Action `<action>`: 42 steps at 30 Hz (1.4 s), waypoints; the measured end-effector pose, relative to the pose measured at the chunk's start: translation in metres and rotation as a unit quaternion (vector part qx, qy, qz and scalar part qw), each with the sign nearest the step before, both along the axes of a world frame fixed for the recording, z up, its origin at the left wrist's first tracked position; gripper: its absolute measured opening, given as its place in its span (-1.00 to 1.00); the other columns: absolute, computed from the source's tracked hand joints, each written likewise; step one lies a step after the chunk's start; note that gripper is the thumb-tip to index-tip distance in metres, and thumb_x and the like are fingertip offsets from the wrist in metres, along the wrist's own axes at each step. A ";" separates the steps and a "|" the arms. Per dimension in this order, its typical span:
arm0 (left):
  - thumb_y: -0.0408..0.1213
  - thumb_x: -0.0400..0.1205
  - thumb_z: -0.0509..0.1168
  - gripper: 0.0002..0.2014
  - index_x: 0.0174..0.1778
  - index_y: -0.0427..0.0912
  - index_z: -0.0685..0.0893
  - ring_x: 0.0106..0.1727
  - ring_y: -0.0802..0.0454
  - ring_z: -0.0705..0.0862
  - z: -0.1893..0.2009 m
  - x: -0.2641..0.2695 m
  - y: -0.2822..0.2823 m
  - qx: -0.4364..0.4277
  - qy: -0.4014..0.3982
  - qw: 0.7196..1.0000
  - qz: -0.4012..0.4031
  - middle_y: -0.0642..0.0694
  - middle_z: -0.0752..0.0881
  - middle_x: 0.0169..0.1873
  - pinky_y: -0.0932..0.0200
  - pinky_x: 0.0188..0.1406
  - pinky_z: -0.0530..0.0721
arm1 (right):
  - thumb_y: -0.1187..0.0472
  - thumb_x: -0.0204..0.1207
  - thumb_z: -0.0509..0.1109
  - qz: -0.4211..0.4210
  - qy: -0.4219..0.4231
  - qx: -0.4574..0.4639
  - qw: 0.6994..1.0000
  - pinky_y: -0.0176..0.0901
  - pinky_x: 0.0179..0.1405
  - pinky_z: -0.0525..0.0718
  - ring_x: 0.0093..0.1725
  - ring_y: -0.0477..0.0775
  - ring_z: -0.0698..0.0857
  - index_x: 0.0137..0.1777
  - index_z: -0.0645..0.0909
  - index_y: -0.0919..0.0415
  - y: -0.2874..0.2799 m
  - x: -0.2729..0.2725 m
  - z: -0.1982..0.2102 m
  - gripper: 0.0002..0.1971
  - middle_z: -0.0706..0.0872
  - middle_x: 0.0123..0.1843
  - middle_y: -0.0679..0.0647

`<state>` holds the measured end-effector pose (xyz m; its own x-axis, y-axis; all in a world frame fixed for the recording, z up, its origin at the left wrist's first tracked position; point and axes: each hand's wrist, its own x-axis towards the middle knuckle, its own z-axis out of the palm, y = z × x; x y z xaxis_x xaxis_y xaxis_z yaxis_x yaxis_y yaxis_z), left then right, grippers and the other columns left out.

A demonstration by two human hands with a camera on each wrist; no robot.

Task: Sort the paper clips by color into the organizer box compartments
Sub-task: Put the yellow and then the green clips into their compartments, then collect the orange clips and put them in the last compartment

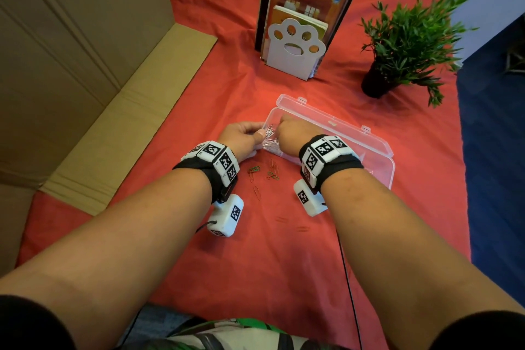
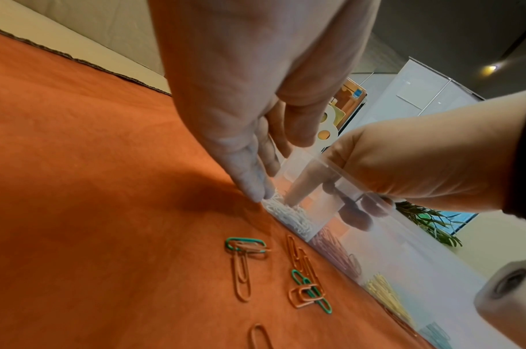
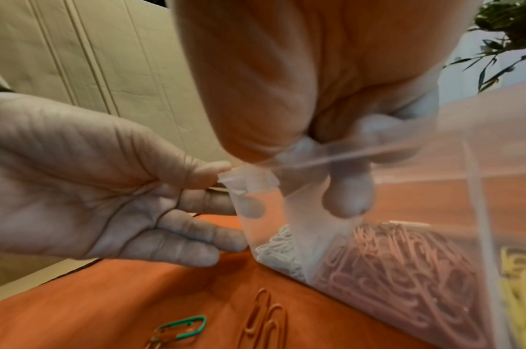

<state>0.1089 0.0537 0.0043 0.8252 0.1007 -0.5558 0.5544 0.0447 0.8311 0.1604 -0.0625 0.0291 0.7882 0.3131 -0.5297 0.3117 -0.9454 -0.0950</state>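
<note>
A clear organizer box [image 1: 377, 162] lies on the red cloth with its lid open behind it. Its left compartment holds white clips [image 3: 282, 252], the one beside it pink clips [image 3: 404, 271], then yellow clips [image 3: 518, 283]. My left hand [image 1: 247, 136] steadies the box's left corner, with the thumb on the rim and straight fingers against the outer wall. My right hand [image 1: 287, 133] reaches into the white compartment with curled fingers; the cloudy wall hides whether it holds a clip. Loose green and orange-red clips [image 1: 262, 173] lie on the cloth in front of the box, among them a green clip [image 2: 245, 243].
A paw-shaped bookend with books [image 1: 295, 48] stands at the back. A potted plant [image 1: 406, 45] is at the back right. Flattened cardboard [image 1: 85, 65] lines the left side. Two more red clips [image 1: 284, 220] lie nearer me. The table's edge and blue floor [image 1: 494, 150] are on the right.
</note>
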 end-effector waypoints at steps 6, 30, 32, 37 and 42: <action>-0.27 0.62 0.28 -0.78 0.18 -0.08 0.67 -0.04 0.03 0.67 -0.002 0.001 0.001 0.008 0.000 1.000 0.002 -0.09 0.70 -0.10 0.01 0.18 0.65 | 0.27 0.46 0.26 -0.063 -0.118 0.150 0.980 -0.05 -0.02 0.68 0.05 0.15 0.70 -0.04 0.73 0.20 -0.023 0.000 -0.002 -0.79 0.72 0.06 0.11; -0.34 0.44 0.16 -0.77 -0.26 -0.08 0.74 -0.50 -0.11 0.66 -0.018 0.014 -0.004 0.164 -0.013 0.982 0.098 -0.11 0.66 -0.58 -0.29 -0.11 0.76 | 0.38 0.48 0.23 -0.314 -0.142 0.315 0.884 -0.06 0.14 0.69 -0.08 0.07 0.69 0.04 0.73 0.15 -0.138 -0.048 0.000 -0.72 0.79 0.02 0.21; -0.40 0.48 0.15 -0.72 -0.03 -0.21 0.74 -0.63 0.03 0.63 -0.015 0.017 -0.005 0.158 -0.010 0.981 0.114 -0.14 0.66 -0.52 -0.22 -0.14 0.78 | 0.38 0.49 0.25 -0.326 -0.141 0.299 0.886 -0.02 0.17 0.68 -0.04 0.10 0.72 0.05 0.73 0.16 -0.152 -0.065 -0.003 -0.73 0.81 0.00 0.19; -0.44 0.52 0.17 -0.70 0.10 -0.27 0.71 -0.67 0.08 0.61 -0.009 0.021 -0.015 0.160 -0.022 0.978 0.133 -0.20 0.69 -0.41 -0.06 -0.22 0.78 | 0.39 0.52 0.25 -0.346 -0.169 0.274 0.881 -0.35 0.11 0.50 0.05 0.06 0.68 0.12 0.71 0.19 -0.179 -0.106 -0.006 -0.72 0.74 0.12 0.13; -0.42 0.53 0.16 -0.69 0.13 -0.23 0.69 -0.43 -0.12 0.69 -0.006 0.016 -0.025 0.159 -0.027 0.978 0.130 -0.30 0.73 -0.23 -0.11 -0.13 0.78 | 0.40 0.53 0.23 -0.376 -0.202 0.272 0.863 -0.17 0.20 0.57 0.09 0.15 0.68 0.13 0.71 0.19 -0.203 -0.134 -0.011 -0.71 0.70 0.13 0.21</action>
